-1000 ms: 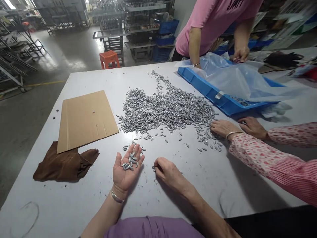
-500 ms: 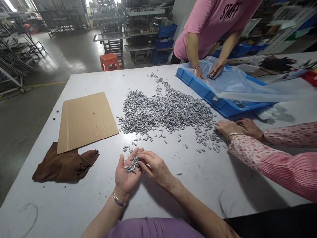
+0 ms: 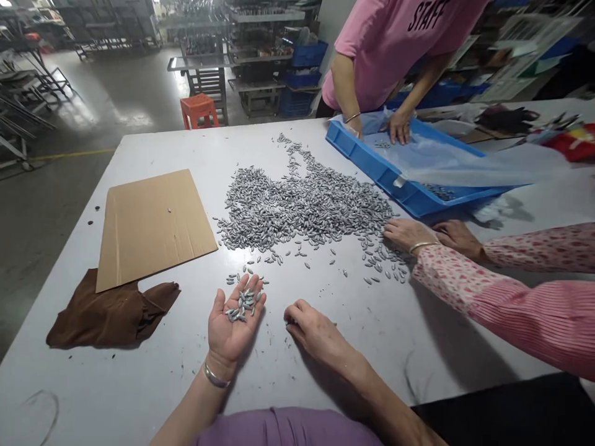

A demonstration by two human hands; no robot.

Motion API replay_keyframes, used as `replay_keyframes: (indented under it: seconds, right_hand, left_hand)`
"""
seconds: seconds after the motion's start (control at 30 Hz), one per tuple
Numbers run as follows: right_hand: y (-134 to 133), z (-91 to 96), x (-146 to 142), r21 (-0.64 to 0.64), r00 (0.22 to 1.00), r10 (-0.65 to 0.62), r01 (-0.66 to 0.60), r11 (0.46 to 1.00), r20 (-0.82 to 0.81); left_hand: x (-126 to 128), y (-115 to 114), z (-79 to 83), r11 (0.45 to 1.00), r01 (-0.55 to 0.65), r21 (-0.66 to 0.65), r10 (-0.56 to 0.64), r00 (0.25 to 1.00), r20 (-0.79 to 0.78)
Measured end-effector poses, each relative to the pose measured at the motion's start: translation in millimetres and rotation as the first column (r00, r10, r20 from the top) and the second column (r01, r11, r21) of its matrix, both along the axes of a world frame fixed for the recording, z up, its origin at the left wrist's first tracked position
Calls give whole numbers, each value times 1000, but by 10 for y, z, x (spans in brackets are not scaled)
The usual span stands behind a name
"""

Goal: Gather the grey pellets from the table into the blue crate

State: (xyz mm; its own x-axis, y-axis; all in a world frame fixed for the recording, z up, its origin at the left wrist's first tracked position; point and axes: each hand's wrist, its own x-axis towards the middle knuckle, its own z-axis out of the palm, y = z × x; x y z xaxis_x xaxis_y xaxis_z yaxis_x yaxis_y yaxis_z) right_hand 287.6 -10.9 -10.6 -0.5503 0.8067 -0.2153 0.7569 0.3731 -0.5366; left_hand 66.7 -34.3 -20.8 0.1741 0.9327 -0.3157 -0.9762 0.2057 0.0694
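Head view, looking down on the worktop (image 3: 153, 384). The step in hand is judged to be the picking up of small grey pieces and their collecting in the palm. The left hand (image 3: 229, 328) is turned upward, its fingers apart and slightly curled as a shallow cup; the grey pieces (image 3: 245, 301) lie loose across the palm and the base of the fingers, carried but not clamped. The right hand (image 3: 318, 331) is low at the worktop, beside the left hand but apart from it, with thumb and forefinger brought close. A grey bit (image 3: 287, 321) shows at these tips; whether the grip is clamped on it cannot be told. A loose group (image 3: 231, 280) lies just beyond the left fingertips, and the main pile (image 3: 307, 204) lies farther off, ahead of the 2 hands. The next move, as judged from this pose, calls for a light pinch at the right fingertips and a level left palm, since the pieces could slide off its edge. To the left, a cardboard sheet (image 3: 155, 226) overlaps a brown cloth (image 3: 106, 316). To the right, a co-worker's hand (image 3: 409, 234) is at the pile's edge, near a blue tray (image 3: 365, 163).
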Motion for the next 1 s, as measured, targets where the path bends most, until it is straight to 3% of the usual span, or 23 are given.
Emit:
replay_keyframes:
  seconds: [0.2,0.4,0.7,1.0]
  right_hand:
    - [50,-45,-73,74,988,81,-91,993,132]
    - [45,-158,-105,171,979,46,-80,982,196]
    - [31,-133,-88,79,989,108,-116,990,105]
    - [18,19,-101,-8,991,127,-126,992,42]
  left_hand:
    - [-5,7,14,1000,-15,-11,15,1000,0]
    - [3,4,14,999,-27,-23,27,1000,-14]
    - [10,9,66,995,-63,-77,60,997,-46]
    - [29,19,185,970,-66,-236,57,997,-44]
